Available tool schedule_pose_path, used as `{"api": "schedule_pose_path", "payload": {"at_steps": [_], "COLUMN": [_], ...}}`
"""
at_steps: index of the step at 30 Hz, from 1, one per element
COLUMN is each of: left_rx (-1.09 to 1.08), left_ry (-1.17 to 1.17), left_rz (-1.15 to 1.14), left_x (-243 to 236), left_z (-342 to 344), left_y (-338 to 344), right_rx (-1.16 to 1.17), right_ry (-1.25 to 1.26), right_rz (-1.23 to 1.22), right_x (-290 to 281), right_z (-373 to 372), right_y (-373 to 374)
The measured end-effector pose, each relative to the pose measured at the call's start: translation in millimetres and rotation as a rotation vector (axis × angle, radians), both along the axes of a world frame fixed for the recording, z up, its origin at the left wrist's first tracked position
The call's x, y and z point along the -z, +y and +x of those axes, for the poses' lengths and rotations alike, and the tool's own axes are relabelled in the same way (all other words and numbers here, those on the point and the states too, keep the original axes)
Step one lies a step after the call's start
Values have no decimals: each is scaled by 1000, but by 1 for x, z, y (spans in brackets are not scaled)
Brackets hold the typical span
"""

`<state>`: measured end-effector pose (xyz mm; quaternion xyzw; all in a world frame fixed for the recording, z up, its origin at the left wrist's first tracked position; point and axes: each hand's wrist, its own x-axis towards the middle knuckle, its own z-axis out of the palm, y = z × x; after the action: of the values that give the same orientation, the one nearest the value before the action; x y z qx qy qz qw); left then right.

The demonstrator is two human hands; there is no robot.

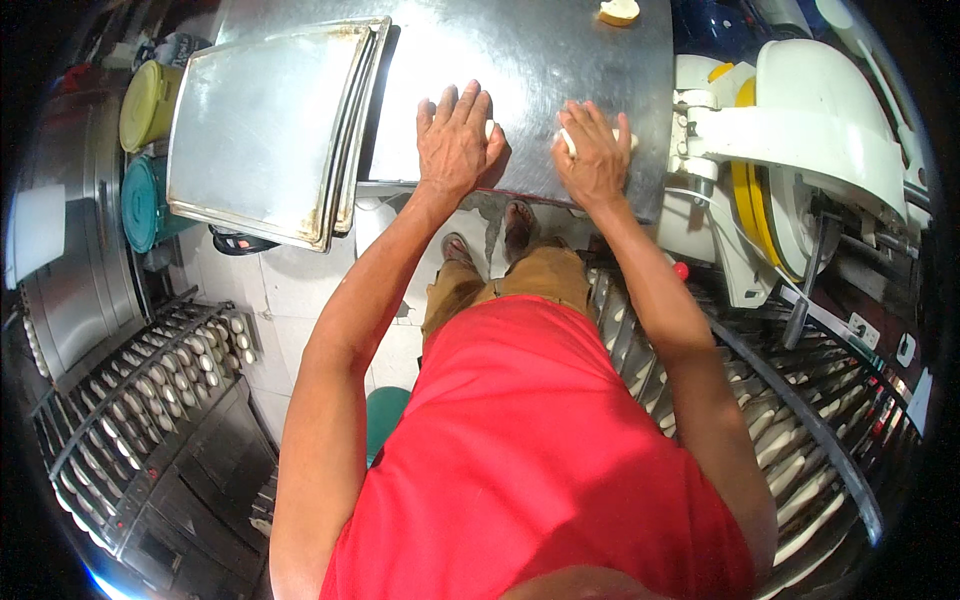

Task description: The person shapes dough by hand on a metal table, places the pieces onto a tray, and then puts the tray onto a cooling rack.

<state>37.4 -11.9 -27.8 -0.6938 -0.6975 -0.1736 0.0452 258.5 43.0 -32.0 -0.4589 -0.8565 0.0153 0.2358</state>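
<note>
At the upper centre of the frame, the left hand (pixel 455 145) lies palm down, fingers extended, over a smooth, pale dough piece (pixel 489 130); the right hand (pixel 592 158), fingers spread and slightly curved, covers a second dough piece (pixel 570 144), its ends peeping out. Both rest on a shiny, scuffed metal bench (pixel 540 60). Upper left, flat rectangular metal trays (pixel 260 125) with browned rims lie stacked; upper right, a rounded white machine (pixel 825 90); lower left, pale floor tiles (pixel 272 350)
</note>
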Motion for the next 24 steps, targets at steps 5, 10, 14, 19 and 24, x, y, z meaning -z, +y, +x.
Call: {"api": "schedule_pose_path", "payload": {"at_steps": [5,10,14,19,24], "left_rx": [0,84,39,102,188], "left_ry": [-86,-13,38,-22,-243], "left_rz": [-119,-174,275,-211,-279], "left_x": [-18,-9,-11,-4,-51], "left_z": [5,-15,-49,-23,22], "left_y": [-10,35,149,54,31], "right_rx": [-24,-98,-34,-85,20], "right_ry": [-111,-257,-176,-209,410], "right_rz": [-131,-127,-162,-154,-293], "right_x": [-16,-19,-27,-18,-38], "right_z": [3,8,-51,-21,38], "right_y": [-13,5,115,44,2]}}
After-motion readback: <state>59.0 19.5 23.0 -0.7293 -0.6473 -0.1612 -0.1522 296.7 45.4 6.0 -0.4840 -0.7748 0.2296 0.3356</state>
